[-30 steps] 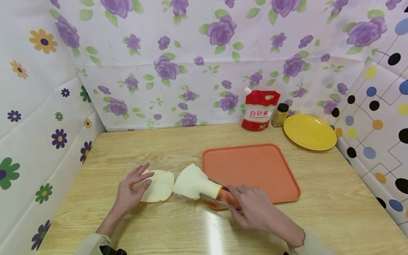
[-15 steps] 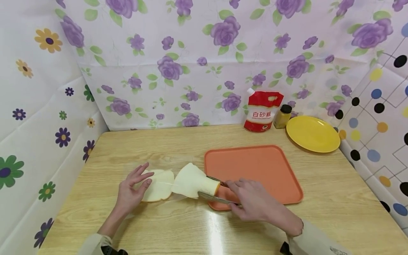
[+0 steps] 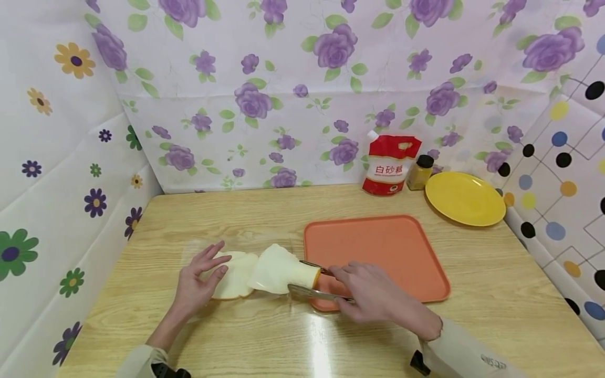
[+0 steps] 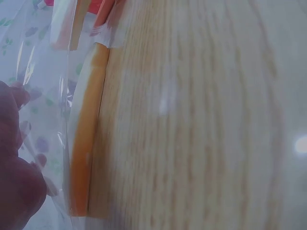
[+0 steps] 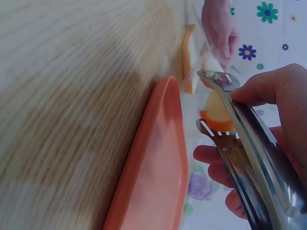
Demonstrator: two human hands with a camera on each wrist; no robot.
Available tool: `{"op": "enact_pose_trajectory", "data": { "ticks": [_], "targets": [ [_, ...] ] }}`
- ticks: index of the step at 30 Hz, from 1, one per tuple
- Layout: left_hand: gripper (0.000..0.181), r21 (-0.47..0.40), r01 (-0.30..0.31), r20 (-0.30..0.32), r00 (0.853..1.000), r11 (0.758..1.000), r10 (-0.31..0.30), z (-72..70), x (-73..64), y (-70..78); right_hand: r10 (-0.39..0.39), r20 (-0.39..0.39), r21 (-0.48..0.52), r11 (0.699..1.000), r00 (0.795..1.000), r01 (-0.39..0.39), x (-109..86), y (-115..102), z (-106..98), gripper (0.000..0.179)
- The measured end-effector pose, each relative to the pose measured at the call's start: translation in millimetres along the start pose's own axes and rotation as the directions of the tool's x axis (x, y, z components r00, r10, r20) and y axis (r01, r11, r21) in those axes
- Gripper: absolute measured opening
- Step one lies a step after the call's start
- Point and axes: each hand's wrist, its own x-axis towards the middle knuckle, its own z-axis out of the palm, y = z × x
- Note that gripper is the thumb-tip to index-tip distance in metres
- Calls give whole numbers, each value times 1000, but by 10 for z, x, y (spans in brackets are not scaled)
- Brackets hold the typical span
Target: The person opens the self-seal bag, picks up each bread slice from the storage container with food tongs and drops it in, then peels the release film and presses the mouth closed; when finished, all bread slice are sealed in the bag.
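My left hand (image 3: 200,278) pinches the film of a clear plastic bag (image 4: 29,52), which shows as a thin sheet around a bread slice (image 4: 86,139) lying flat on the table. My right hand (image 3: 368,291) grips metal serving tongs (image 5: 249,143), a slotted tip on one arm and a broad tip on the other. Between the tongs' arms is a second bread slice (image 3: 279,270), pale with an orange-brown crust and curled where it is squeezed. Its wide left end overlaps the first slice in the head view, at the bag's mouth.
An orange tray (image 3: 373,247) lies under and behind the tongs. Farther back stand a red and white sugar pouch (image 3: 389,165), a black-capped jar (image 3: 419,173) and a yellow plate (image 3: 465,199). Patterned cloth walls (image 3: 264,136) border the wooden table (image 3: 227,215) at the back and sides.
The tongs and the bread slice in them have moved left, so the slice now overlaps the bagged one. My left hand stays nearly in place. The head view has shifted slightly.
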Motion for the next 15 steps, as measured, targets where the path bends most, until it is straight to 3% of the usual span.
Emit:
{"op": "enact_pose_trajectory", "data": {
  "ticks": [15],
  "targets": [
    [25,-11,8,29,1000,1000,-7,9,22,24,-95,28,-35,995,995,96,324,96,126,44]
  ]
}}
